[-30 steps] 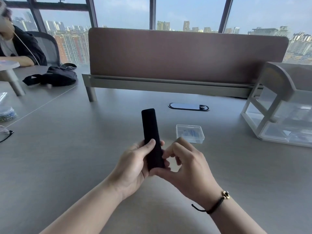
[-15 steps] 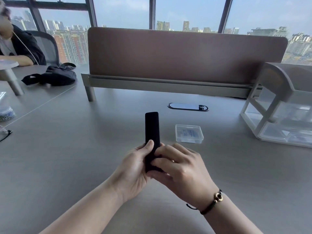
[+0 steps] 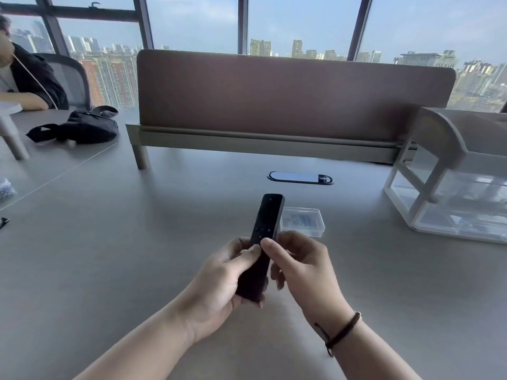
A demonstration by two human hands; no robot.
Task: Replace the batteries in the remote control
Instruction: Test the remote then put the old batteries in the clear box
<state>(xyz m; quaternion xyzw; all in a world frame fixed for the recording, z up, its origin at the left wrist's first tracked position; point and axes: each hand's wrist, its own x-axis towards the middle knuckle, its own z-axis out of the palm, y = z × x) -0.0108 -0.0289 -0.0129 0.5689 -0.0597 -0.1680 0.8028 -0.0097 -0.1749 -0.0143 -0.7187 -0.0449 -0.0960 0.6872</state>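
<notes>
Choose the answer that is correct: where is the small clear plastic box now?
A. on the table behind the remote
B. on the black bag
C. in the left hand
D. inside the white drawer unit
A: the clear plastic box lies on the table, just beyond the remote, which both hands hold.

High-rise office

Beyond the fingers [image 3: 270, 246], a desk divider panel [image 3: 293, 97] is standing before windows [image 3: 192, 23]; someone is sitting at the neighbouring desk [image 3: 49, 160].

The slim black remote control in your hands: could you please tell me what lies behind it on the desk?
Behind the slim black remote control, a small clear plastic box sits on the grey desk. The remote covers the box's left edge, and its contents are too blurred to identify.
</notes>
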